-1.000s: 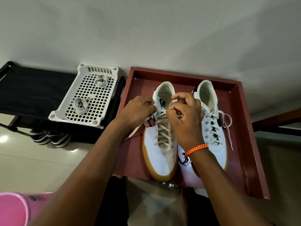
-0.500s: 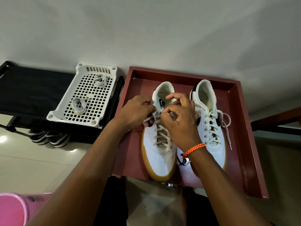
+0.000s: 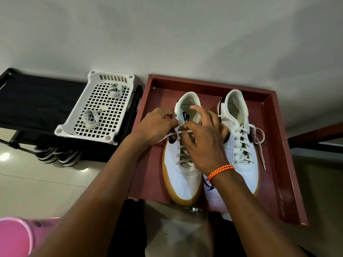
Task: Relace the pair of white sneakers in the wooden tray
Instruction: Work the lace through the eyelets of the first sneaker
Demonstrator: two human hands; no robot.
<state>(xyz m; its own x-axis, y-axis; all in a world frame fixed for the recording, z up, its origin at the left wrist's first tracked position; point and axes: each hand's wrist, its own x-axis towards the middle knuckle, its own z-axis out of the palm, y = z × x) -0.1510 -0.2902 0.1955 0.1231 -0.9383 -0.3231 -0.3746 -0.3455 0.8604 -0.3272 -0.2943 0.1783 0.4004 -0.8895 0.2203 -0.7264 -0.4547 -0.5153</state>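
**Head view: both hands at the top eyelets of the left sneaker**

Head view, nearest first: a pink plastic rim (image 3: 16,236) shows at the lower left corner, over a pale tiled floor (image 3: 37,184). Two bare forearms reach up from the bottom edge; the right wrist wears an orange braided cord bracelet (image 3: 220,171).

The reddish-brown wooden tray (image 3: 289,182) holds the pair of white leather sneakers with tan gum soles, toes toward its near edge and heels toward its far edge. The left white sneaker (image 3: 183,182) lies near the middle of the tray, the right white sneaker (image 3: 241,138) just beside it, toward the tray's right wall.

The right hand (image 3: 202,143) lies over the upper lacing of the left sneaker, fingers curled down onto the off-white flat lace (image 3: 182,154) and apparently pinching it, the index finger raised over the tongue. The left hand (image 3: 156,127) is at that shoe's left top eyelet, fingers curled round a lace end that trails out to the left over the tray floor. The right sneaker is laced, its loose lace ends (image 3: 259,140) draped over its right side.

To the left, beyond the tray's left wall, a white perforated plastic basket (image 3: 78,119) sits on a black fabric shoe rack (image 3: 37,102) and holds two coiled white laces (image 3: 91,118). Striped shoes (image 3: 57,156) rest under the rack. A grey wall (image 3: 167,34) fills the far side.
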